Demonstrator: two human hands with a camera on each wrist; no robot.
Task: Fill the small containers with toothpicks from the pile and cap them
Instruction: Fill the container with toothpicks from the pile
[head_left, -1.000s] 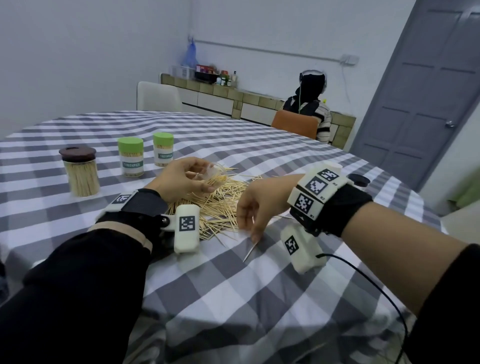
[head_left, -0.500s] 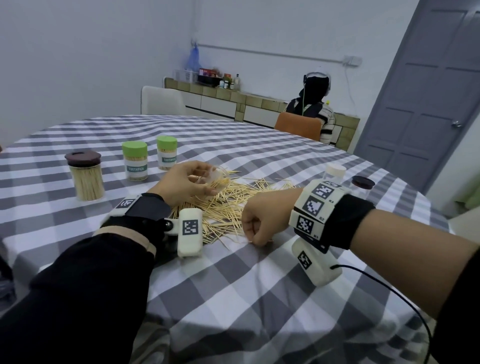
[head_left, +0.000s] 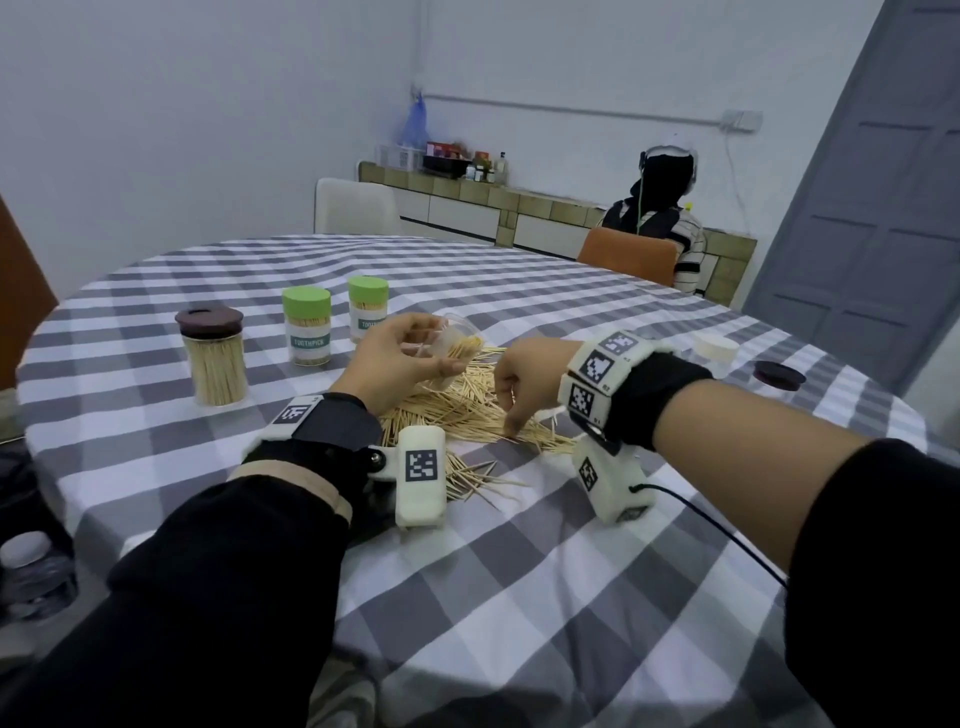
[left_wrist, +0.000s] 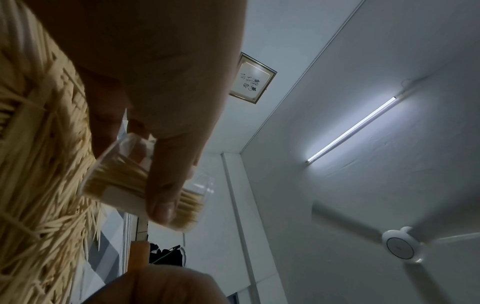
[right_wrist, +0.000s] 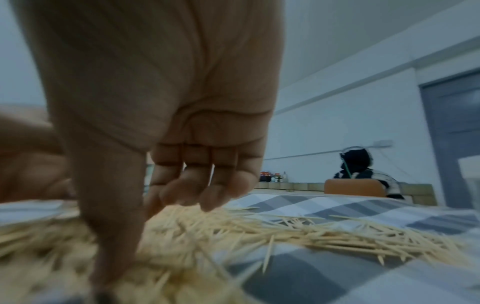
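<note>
On the near part of the checked tablecloth (head_left: 519, 597), both forearms reach in toward a loose pile of toothpicks (head_left: 467, 415) spread across the middle of the table. The right hand (head_left: 524, 384) hangs over the right side of the pile, fingers curled downward with the tips in among the sticks; the wrist view shows the thumb (right_wrist: 114, 226) pressed down into the heap, but whether any sticks are pinched cannot be told. Just left of it, the left hand (head_left: 400, 364) is raised above the pile, thumb and fingers wrapped round a small clear container (head_left: 457, 338) tilted on its side, open mouth toward the right hand, already partly full of toothpicks (left_wrist: 140, 185).

Farther left stand three capped jars full of toothpicks: a brown-lidded jar (head_left: 212, 358) well to the left, then two green-lidded jars (head_left: 307, 325) side by side, the second (head_left: 368, 306) partly behind the left hand. On the far right of the table lie a white cap (head_left: 716, 349) and a dark brown cap (head_left: 779, 375), near each other.

Beyond the table a person (head_left: 660, 218) sits in an orange chair (head_left: 628, 260) before a tiled counter.
</note>
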